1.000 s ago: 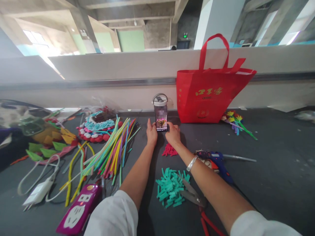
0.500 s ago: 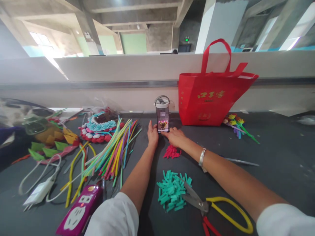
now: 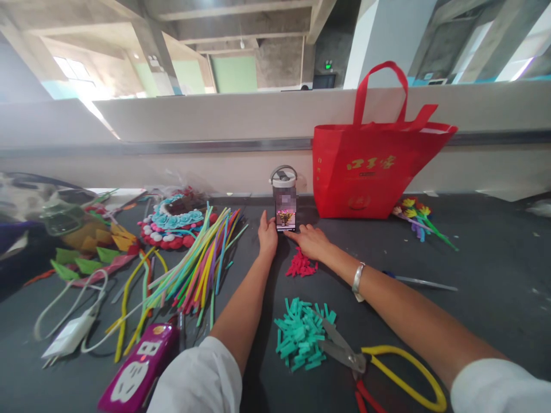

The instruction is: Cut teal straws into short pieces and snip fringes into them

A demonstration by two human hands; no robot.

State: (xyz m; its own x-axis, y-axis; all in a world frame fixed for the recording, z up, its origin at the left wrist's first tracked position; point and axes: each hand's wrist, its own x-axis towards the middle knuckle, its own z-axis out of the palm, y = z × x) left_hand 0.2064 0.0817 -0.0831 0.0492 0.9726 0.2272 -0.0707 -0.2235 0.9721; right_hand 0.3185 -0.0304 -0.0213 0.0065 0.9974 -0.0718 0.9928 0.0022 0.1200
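Observation:
A phone (image 3: 286,213) with a lit screen stands upright against a white-lidded cup (image 3: 283,180) with a grey handle. My left hand (image 3: 267,236) grips the phone's lower left edge, one finger pointing up beside it. My right hand (image 3: 313,241) reaches in from the right, its index finger stretched to the bottom of the screen and the other fingers loosely bent, holding nothing. Just below it lies a small heap of red cut pieces (image 3: 301,264). Nearer me is a larger heap of teal cut pieces (image 3: 301,335), with the blades of yellow-and-red-handled scissors (image 3: 355,362) against it.
Colourful pipe cleaners (image 3: 202,264) fan out on the left, beside a wreath-like flower craft (image 3: 176,221). A white charger (image 3: 71,335) with its cable and a purple case (image 3: 140,367) lie nearer. A red bag (image 3: 361,178) stands behind, right; a thin metal tool (image 3: 424,282) lies right.
My right index finger has shifted slightly left along the bottom of the phone screen. The left hand and the phone stay in place.

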